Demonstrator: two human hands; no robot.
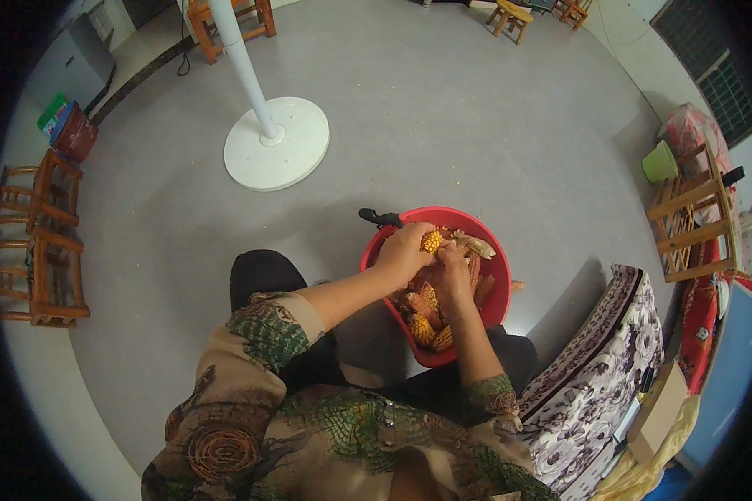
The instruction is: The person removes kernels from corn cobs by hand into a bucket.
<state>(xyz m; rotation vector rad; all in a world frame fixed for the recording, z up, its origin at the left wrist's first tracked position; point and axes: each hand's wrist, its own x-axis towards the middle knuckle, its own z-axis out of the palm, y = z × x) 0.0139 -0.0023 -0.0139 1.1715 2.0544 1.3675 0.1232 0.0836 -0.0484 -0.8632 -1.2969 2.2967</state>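
Observation:
Over a red basin (500,238) between my knees, my left hand (405,255) is wrapped round an ear of corn (431,241) with yellow kernels. Close beside it my right hand (453,271) is closed, its fingers pressed together at the near side of the same ear. Bare reddish cobs (485,288) and several yellow ears (423,330) lie in the basin below. A pale, husk-like piece (475,244) rests near its far right side. The black handle (380,219) of some tool sticks out over the far left rim; the rest of it is hidden.
A white pole on a round base (301,159) stands ahead on the grey floor. A flower-patterned cloth (585,376) covers something at my right. Wooden chairs (54,250) line the left wall, and a wooden rack (693,213) stands at the right. Loose kernels dot the floor.

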